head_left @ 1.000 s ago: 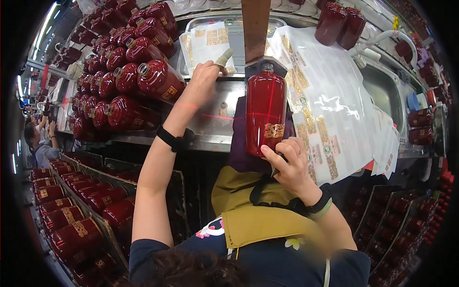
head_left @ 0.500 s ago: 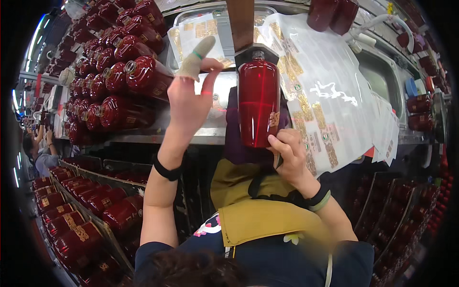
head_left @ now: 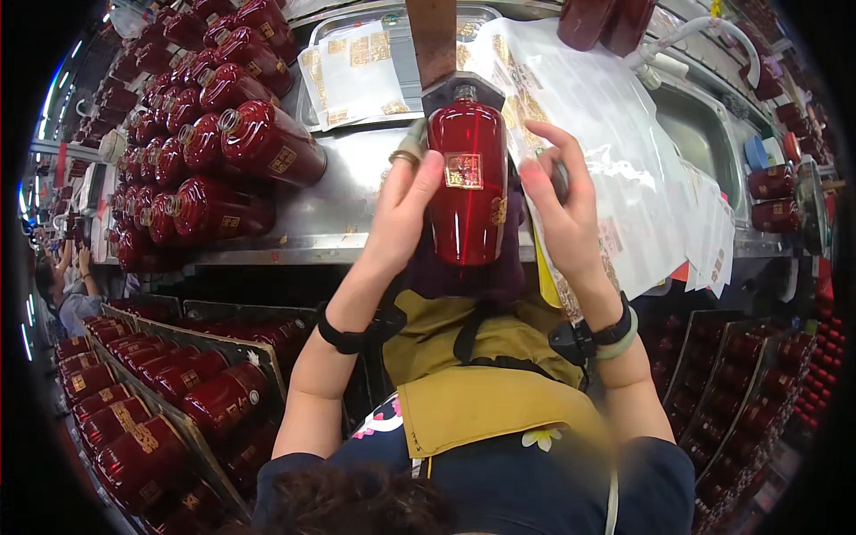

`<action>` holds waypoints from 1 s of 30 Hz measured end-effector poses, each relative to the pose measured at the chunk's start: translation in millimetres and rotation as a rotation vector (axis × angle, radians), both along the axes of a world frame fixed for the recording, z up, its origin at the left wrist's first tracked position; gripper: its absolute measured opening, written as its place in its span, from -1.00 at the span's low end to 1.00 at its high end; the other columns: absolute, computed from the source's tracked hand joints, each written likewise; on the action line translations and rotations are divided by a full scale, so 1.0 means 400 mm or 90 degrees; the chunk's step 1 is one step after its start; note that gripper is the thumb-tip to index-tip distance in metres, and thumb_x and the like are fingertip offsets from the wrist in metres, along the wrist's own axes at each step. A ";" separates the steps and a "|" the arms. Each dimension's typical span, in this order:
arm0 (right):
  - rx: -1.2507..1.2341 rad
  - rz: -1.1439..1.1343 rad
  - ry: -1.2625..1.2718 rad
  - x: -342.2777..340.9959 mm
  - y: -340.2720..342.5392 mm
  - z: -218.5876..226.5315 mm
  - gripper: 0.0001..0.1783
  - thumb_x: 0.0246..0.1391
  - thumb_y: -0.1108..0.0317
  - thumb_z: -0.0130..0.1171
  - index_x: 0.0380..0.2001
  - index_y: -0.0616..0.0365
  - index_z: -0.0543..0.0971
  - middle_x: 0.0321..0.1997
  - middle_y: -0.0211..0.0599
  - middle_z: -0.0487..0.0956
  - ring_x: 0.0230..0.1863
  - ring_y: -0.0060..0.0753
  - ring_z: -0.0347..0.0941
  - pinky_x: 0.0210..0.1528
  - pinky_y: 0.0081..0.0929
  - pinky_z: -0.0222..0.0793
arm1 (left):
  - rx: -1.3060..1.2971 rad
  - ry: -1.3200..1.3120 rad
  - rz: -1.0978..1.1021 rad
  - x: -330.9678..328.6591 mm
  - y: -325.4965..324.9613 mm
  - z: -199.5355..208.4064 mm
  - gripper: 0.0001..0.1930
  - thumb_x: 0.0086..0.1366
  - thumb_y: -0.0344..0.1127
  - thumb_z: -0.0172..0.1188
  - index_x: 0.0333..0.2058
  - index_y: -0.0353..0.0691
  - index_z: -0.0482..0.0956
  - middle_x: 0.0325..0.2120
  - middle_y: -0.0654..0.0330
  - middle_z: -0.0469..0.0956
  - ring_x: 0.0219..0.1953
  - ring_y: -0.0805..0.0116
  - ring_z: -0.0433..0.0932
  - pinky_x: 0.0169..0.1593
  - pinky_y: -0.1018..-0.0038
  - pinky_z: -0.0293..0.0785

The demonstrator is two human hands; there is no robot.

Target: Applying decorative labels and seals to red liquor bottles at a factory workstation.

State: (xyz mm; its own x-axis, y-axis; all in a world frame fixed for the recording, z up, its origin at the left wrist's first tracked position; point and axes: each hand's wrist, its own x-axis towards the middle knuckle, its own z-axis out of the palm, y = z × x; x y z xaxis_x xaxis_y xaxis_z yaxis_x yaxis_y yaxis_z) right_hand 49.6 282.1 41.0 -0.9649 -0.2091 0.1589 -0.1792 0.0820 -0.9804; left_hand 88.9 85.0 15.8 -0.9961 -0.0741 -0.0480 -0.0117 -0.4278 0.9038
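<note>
A glossy dark red glass bottle (head_left: 459, 218) lies in a cradle in front of me, its clear neck pointing away. On its upper face is a square gold label (head_left: 465, 171); more gold ornament shows on its lower right side. My left hand (head_left: 399, 209) is open along the bottle's left side, its thumb close to the glass and a pale cover on a finger. To the right of the bottle, my right hand (head_left: 571, 209) is open, thumb and forefinger apart. Something grey shows behind that thumb; I cannot make out what it is.
Many red bottles (head_left: 272, 143) are stacked on the steel counter at left. Label sheets (head_left: 361, 76) lie on a tray; a large translucent sheet (head_left: 615, 160) covers the right side beside a sink (head_left: 700, 134). Crates (head_left: 214, 312) of bottles stand below. A wooden post (head_left: 432, 40) rises beyond the bottle.
My left hand has come down beside the bottle. My right hand has let go of the bottle's base and moved up and right. A square gold label now shows on the bottle's upper face.
</note>
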 end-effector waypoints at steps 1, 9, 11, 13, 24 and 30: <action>-0.074 0.034 -0.073 -0.012 -0.011 -0.002 -0.52 0.26 0.26 0.32 0.18 0.15 0.50 -0.48 -0.67 0.15 -0.43 -0.78 0.07 -0.39 -0.67 0.03 | 0.002 0.001 -0.004 0.000 0.013 0.011 -0.32 0.54 -0.26 0.09 0.46 -0.41 0.02 0.33 -0.07 0.32 0.35 0.29 0.32 0.43 0.32 0.20; -0.101 0.058 -0.159 -0.028 -0.052 -0.047 -0.32 0.19 0.25 0.41 0.31 0.12 0.37 -0.45 -0.67 0.19 -0.42 -0.77 0.10 -0.37 -0.72 0.07 | -0.207 0.064 0.058 0.005 0.039 0.039 -0.29 0.43 -0.39 0.24 0.42 -0.42 0.08 0.28 -0.05 0.37 0.28 0.25 0.44 0.31 0.32 0.41; -0.098 0.067 -0.167 -0.035 -0.048 -0.042 -0.31 0.19 0.26 0.41 0.31 0.12 0.36 -0.45 -0.67 0.20 -0.42 -0.78 0.11 -0.37 -0.72 0.08 | -0.117 0.020 0.070 -0.001 0.034 0.039 -0.27 0.44 -0.35 0.24 0.43 -0.42 0.05 0.29 -0.08 0.36 0.29 0.23 0.43 0.34 0.32 0.38; -0.096 0.076 -0.177 -0.040 -0.048 -0.036 -0.30 0.18 0.26 0.42 0.32 0.12 0.36 -0.45 -0.67 0.20 -0.42 -0.78 0.12 -0.38 -0.72 0.09 | -0.102 -0.021 0.037 -0.013 0.016 0.040 -0.26 0.45 -0.32 0.24 0.43 -0.44 0.04 0.30 -0.10 0.35 0.29 0.22 0.43 0.35 0.32 0.36; -0.084 0.057 -0.215 -0.049 -0.058 -0.031 -0.29 0.12 0.23 0.48 0.27 0.07 0.38 -0.43 -0.64 0.30 -0.39 -0.76 0.24 -0.33 -0.71 0.22 | -0.092 -0.051 0.008 -0.022 0.007 0.027 -0.20 0.44 -0.24 0.27 0.43 -0.50 0.02 0.28 -0.15 0.37 0.28 0.23 0.44 0.31 0.34 0.41; -0.090 0.057 -0.219 -0.050 -0.063 -0.030 -0.27 0.11 0.23 0.49 0.27 0.10 0.38 -0.42 -0.64 0.33 -0.39 -0.77 0.25 -0.32 -0.71 0.22 | -0.087 -0.053 0.012 -0.020 0.006 0.033 -0.25 0.45 -0.26 0.25 0.41 -0.51 0.05 0.25 -0.13 0.41 0.25 0.25 0.47 0.29 0.36 0.43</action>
